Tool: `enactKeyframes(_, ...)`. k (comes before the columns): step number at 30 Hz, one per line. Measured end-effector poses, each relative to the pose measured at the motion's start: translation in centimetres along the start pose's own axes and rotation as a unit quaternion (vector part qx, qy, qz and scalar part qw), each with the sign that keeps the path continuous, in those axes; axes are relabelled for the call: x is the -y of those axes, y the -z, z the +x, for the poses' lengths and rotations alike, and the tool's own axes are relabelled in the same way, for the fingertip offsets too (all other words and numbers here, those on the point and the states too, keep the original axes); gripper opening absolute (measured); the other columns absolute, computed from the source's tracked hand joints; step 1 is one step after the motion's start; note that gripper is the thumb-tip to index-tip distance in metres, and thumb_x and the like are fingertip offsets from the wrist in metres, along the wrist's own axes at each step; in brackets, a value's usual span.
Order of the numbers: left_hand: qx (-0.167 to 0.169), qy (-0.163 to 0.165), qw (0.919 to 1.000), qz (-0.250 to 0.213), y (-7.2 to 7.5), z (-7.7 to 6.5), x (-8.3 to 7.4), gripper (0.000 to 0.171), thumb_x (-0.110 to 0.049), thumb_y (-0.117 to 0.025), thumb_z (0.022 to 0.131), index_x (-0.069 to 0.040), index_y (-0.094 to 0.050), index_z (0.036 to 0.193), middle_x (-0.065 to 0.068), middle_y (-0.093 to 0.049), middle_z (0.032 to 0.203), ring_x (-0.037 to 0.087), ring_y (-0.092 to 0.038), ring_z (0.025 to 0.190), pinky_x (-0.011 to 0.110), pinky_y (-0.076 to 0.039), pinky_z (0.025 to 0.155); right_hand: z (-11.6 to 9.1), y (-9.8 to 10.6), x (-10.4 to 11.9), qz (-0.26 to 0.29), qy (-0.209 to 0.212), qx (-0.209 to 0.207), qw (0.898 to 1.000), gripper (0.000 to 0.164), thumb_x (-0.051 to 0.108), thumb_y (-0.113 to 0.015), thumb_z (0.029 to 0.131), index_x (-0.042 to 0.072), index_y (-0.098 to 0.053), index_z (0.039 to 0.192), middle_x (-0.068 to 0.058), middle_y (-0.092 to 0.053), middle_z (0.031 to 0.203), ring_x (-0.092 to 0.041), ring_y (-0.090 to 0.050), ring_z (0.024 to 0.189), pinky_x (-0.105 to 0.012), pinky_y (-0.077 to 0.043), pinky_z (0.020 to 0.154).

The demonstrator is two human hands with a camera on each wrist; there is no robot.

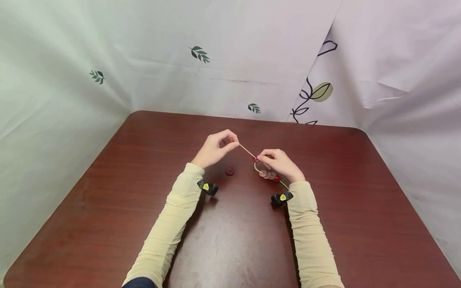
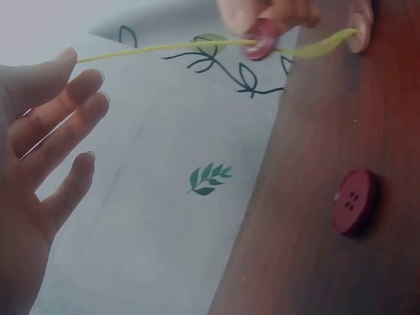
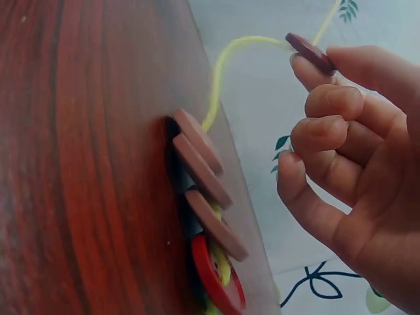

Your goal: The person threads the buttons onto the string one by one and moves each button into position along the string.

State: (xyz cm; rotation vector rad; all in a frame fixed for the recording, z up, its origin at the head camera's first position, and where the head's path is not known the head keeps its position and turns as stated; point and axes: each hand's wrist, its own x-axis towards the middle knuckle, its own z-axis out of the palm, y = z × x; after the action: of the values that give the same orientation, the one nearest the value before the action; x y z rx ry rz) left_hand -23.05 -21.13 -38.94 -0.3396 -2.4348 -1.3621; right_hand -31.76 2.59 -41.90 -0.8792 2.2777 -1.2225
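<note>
A yellow string (image 2: 164, 46) runs taut between the two hands. My left hand (image 1: 215, 149) pinches its end between thumb and forefinger, the other fingers loosely spread. With thumb and forefinger, my right hand (image 1: 279, 162) pinches a dark red button (image 3: 311, 54) through which the string passes. Past that button the string sags to several threaded buttons on the table: pinkish-brown buttons (image 3: 202, 169) and a bright red button (image 3: 218, 275). Between the hands, a loose dark red button (image 1: 229, 171) with several holes lies flat, apart from the string.
The reddish-brown wooden table (image 1: 230, 240) has rounded far corners. A pale curtain (image 1: 162, 80) with leaf prints hangs behind it and along both sides. Black wrist straps with cameras sit on the left sleeve (image 1: 181, 200) and the right sleeve (image 1: 306, 224).
</note>
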Motion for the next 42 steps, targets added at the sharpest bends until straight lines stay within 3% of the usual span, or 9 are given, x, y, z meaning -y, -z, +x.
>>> enactKeyframes(9,-0.029,0.001,0.9996,-0.005,1.0,0.1,0.0,0.009,-0.018,-0.069,0.09,-0.011,-0.064,0.094,0.004,-0.064,0.082,0.014,-0.056,0.075,0.024,-0.045,0.068,-0.1,0.3,-0.7,-0.025,-0.027,0.04,0.999,0.021,0.025,-0.063,0.094,0.006,-0.066,0.085,-0.001,-0.055,0.065,-0.017,-0.05,0.055,-0.029,-0.044,0.052)
enactKeyframes(16,-0.032,-0.007,0.9993,-0.021,1.2,0.0,-0.1,0.008,-0.015,-0.068,0.091,-0.009,-0.063,0.093,0.014,-0.068,0.084,0.018,-0.06,0.074,0.033,-0.047,0.066,-0.2,0.5,-1.1,-0.055,-0.045,0.076,0.995,0.021,0.023,-0.063,0.094,0.004,-0.067,0.086,-0.003,-0.065,0.071,-0.015,-0.055,0.059,-0.03,-0.047,0.055)
enactKeyframes(23,-0.025,-0.011,0.9992,-0.031,1.3,-0.1,-0.3,0.006,-0.014,-0.067,0.091,-0.009,-0.063,0.093,0.015,-0.067,0.081,0.015,-0.061,0.07,0.031,-0.046,0.063,-0.6,0.7,-1.2,-0.052,-0.052,0.099,0.992,0.021,0.021,-0.063,0.093,0.002,-0.069,0.085,-0.002,-0.069,0.073,-0.014,-0.055,0.062,-0.028,-0.047,0.056)
enactKeyframes(32,-0.012,-0.007,0.9996,-0.026,1.3,-0.1,-0.6,0.007,-0.013,-0.066,0.092,-0.008,-0.063,0.093,0.018,-0.067,0.081,0.012,-0.06,0.073,0.027,-0.044,0.063,-0.6,0.9,-1.1,-0.065,-0.048,0.093,0.992,0.02,0.021,-0.064,0.092,0.003,-0.069,0.084,-0.003,-0.07,0.073,-0.014,-0.057,0.063,-0.03,-0.049,0.056)
enactKeyframes(42,0.004,0.001,0.9999,-0.016,1.3,-0.3,-0.6,0.006,-0.012,-0.067,0.091,-0.007,-0.065,0.094,0.011,-0.068,0.083,0.016,-0.062,0.074,0.036,-0.048,0.067,-0.8,1.0,-1.2,-0.066,-0.033,0.09,0.993,0.019,0.02,-0.064,0.092,0.002,-0.069,0.09,-0.01,-0.074,0.078,-0.014,-0.062,0.064,-0.028,-0.049,0.06)
